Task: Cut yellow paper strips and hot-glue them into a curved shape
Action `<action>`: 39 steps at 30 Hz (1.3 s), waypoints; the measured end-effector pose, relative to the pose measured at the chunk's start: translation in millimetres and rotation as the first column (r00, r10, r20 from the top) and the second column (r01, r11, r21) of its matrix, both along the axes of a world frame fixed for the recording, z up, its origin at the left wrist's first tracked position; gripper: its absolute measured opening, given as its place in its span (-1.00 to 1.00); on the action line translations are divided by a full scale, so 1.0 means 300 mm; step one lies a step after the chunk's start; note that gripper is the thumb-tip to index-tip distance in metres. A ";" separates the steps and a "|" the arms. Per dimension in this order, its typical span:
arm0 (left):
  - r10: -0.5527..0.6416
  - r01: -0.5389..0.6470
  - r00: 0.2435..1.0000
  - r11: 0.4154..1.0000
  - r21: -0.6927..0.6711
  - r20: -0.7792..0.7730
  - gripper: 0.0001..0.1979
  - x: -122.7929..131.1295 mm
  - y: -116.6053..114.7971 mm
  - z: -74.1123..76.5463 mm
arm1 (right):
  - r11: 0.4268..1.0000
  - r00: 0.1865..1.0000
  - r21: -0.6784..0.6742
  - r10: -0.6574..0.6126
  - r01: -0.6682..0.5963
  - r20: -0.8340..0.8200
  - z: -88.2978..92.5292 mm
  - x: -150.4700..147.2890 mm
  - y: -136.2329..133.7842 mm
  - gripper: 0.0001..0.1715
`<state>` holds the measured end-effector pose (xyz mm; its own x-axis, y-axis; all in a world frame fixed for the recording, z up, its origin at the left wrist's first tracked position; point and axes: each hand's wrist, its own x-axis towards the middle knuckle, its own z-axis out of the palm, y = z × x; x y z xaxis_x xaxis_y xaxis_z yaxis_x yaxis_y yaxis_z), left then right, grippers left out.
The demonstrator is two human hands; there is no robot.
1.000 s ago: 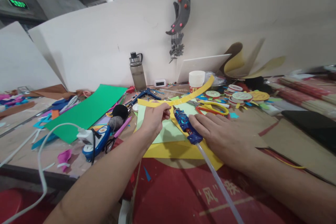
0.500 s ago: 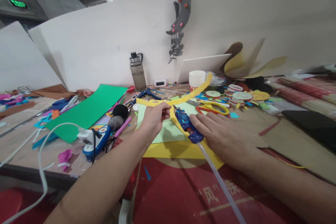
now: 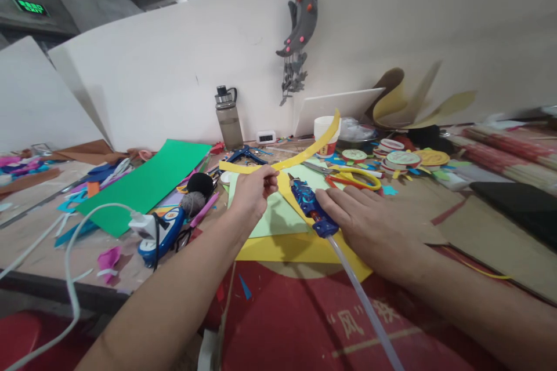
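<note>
Pinched in my left hand (image 3: pixel 256 192) is a curved yellow strip (image 3: pixel 311 153), its right end bending up in front of the paper cups. A second arm of yellow strip hangs down from the pinch. My right hand (image 3: pixel 365 217) is wrapped round a blue glue gun (image 3: pixel 310 203), whose tip points at the strip near my left fingers. From the gun's rear a long clear glue stick (image 3: pixel 363 295) runs toward me. Below both hands lie a pale green sheet (image 3: pixel 272 214) and a yellow sheet (image 3: pixel 270 249). Yellow-handled scissors (image 3: pixel 357 178) rest just beyond my right hand.
A green sheet (image 3: pixel 148 185), a blue power strip (image 3: pixel 164 235) with a white cable, and black and grey balls are on the left. A water bottle (image 3: pixel 228 119) and paper cups (image 3: pixel 327 136) stand behind. Round tins (image 3: pixel 402 159) sit right. A red board (image 3: pixel 278 319) lies nearest me.
My left hand has shifted slightly left, and the yellow strip's raised end has swung left and up. The glue gun stays almost where it was.
</note>
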<state>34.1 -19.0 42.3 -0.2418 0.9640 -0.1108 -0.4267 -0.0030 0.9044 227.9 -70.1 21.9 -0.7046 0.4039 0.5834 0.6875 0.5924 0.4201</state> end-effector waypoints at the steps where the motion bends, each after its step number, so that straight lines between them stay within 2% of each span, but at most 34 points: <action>1: 0.011 -0.010 1.000 1.000 -0.017 0.012 -0.93 -0.003 0.002 0.004 | 1.000 1.000 0.003 -0.003 0.003 -0.002 0.000 0.000 -0.001 -0.59; 5: 0.022 -0.018 0.999 0.997 -0.081 0.043 -0.94 -0.004 0.006 0.009 | 1.000 1.000 0.012 0.013 -0.013 -0.007 0.003 0.003 -0.004 -0.58; 15: -0.071 0.072 0.997 0.995 -0.066 0.026 -0.94 0.010 -0.004 -0.005 | 1.000 1.000 -0.015 0.010 -0.010 -0.005 -0.008 0.002 0.005 -0.57; 30: -0.056 0.056 0.998 0.998 -0.009 -0.006 -0.94 0.023 -0.010 -0.010 | 0.999 0.999 -0.009 -0.034 0.034 -0.011 -0.001 0.000 0.001 -0.61; 39: -0.008 0.014 0.998 0.996 -0.083 0.070 -0.93 0.013 0.002 0.000 | 1.000 1.000 -0.004 -0.010 0.010 -0.015 -0.006 0.002 -0.001 -0.59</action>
<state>37.9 -18.4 42.4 -0.2201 0.9533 -0.2070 -0.4882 0.0761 0.8694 228.4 -70.4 20.1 -0.6916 0.4130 0.5925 0.6995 0.5872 0.4072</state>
